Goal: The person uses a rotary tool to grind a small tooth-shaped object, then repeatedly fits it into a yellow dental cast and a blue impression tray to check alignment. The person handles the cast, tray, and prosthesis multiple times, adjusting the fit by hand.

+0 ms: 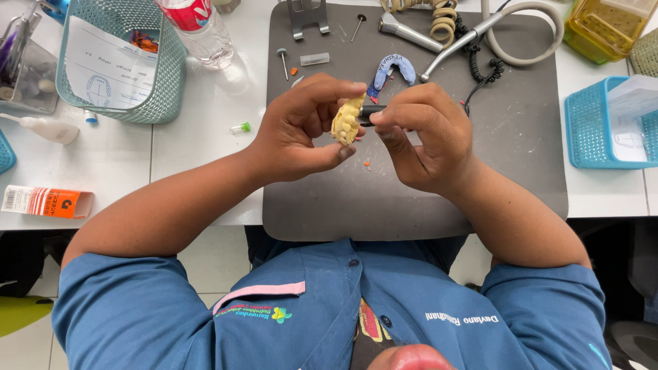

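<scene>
My left hand (301,130) grips a yellowish plaster model of teeth (347,120) between thumb and fingers, held above the grey work mat (507,164). My right hand (425,137) pinches a small dark tool (371,111) whose tip touches the model's side. Both hands meet over the middle of the mat. Most of the dark tool is hidden inside my right fingers.
On the mat lie a blue curved tray (396,66), a silver handpiece (408,31) with coiled cable, and small burs (282,60). A teal basket (120,62) with papers and a plastic bottle (202,31) stand at left. A blue basket (606,123) sits right, an orange box (48,202) near the left edge.
</scene>
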